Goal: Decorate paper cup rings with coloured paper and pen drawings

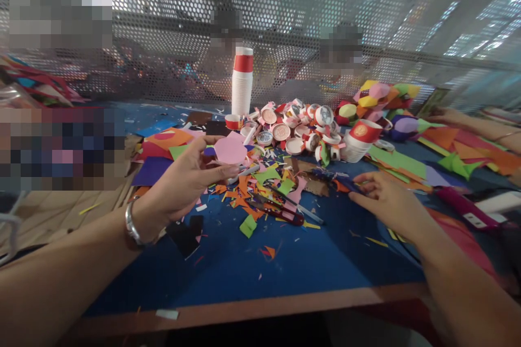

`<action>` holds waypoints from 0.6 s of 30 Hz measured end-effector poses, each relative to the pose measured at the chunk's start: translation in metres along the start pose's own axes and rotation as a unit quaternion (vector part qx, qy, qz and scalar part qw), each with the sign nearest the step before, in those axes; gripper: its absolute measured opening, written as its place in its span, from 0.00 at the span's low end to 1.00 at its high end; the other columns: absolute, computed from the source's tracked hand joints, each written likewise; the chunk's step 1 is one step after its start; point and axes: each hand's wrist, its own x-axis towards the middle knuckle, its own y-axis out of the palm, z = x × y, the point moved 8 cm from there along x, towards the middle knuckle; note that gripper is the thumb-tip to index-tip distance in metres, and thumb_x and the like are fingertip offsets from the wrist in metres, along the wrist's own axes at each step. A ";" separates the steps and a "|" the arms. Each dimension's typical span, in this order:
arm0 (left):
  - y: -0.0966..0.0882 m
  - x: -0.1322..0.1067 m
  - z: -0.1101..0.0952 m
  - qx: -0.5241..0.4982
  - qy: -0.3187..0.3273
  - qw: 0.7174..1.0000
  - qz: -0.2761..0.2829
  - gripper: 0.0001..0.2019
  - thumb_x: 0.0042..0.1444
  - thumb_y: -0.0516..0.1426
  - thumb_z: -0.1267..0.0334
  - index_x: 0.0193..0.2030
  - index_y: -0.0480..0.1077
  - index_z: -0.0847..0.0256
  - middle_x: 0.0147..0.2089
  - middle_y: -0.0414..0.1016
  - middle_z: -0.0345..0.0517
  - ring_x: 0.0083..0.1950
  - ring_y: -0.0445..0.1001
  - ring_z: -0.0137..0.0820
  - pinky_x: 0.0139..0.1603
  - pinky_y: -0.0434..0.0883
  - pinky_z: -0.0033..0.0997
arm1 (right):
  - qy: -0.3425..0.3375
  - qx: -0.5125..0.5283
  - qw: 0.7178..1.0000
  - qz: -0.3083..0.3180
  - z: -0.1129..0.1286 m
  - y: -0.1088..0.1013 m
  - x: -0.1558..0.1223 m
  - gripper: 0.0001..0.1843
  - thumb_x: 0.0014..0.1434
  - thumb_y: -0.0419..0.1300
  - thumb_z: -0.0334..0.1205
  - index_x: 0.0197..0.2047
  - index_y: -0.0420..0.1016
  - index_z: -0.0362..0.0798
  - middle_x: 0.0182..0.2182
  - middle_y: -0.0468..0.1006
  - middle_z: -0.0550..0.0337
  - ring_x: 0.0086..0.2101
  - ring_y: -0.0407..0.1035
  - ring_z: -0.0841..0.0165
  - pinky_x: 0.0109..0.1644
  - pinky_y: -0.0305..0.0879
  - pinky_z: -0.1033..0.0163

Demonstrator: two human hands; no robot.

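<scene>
My left hand [185,173] is closed, pinching a pink many-sided paper piece [230,150] between thumb and fingers above the table's left-centre. Whether anything is behind that paper is hidden. My right hand [380,197] has thumb and finger closed at the end of a dark blue-handled tool [345,182], which looks like scissors; its far end blends into the clutter. Between my hands lie colourful paper scraps [244,189], a dark red-handled tool [291,214] and a green paper bit [248,226].
Behind the scraps are small decorated cup pieces [281,132], a tall stack of paper cups [241,86] and a shorter cup stack [361,140]. Coloured paper sheets [402,161] lie at right. Another person's arm [468,119] reaches in there. A perforated metal screen [163,64] stands behind the blue table [285,271].
</scene>
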 end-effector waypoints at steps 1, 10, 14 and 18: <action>0.001 0.000 0.003 -0.017 -0.020 1.000 -0.001 0.27 0.51 0.71 0.71 0.56 0.68 0.57 0.45 0.80 0.44 0.42 0.78 0.30 0.41 0.74 0.29 | 0.011 0.036 0.999 0.005 0.000 -0.001 -0.001 0.12 0.57 0.66 0.43 0.42 0.72 0.51 0.36 0.77 0.50 0.33 0.73 0.58 0.38 0.68 0.53; 0.011 -0.007 0.007 -0.069 -0.070 0.995 0.006 0.25 0.50 0.69 0.75 0.53 0.69 0.57 0.43 0.81 0.45 0.42 0.81 0.33 0.41 0.76 0.33 | 0.159 0.332 0.930 0.016 -0.009 -0.015 -0.017 0.03 0.59 0.65 0.39 0.36 0.73 0.54 0.31 0.71 0.55 0.29 0.70 0.63 0.29 0.68 0.55; 0.005 -0.018 0.015 -0.046 -0.061 0.997 0.028 0.29 0.51 0.69 0.73 0.58 0.66 0.54 0.42 0.82 0.44 0.42 0.82 0.35 0.45 0.78 0.37 | 0.195 0.390 0.898 0.061 0.000 0.002 -0.026 0.10 0.64 0.59 0.40 0.30 0.72 0.53 0.32 0.69 0.52 0.27 0.65 0.64 0.31 0.67 0.52; -0.001 -0.024 0.020 -0.042 -0.054 0.997 0.045 0.30 0.49 0.70 0.75 0.56 0.65 0.54 0.45 0.82 0.41 0.43 0.82 0.30 0.47 0.77 0.31 | 0.212 0.473 0.850 0.092 0.021 0.015 -0.036 0.17 0.70 0.53 0.41 0.27 0.70 0.53 0.29 0.60 0.59 0.25 0.57 0.68 0.28 0.63 0.55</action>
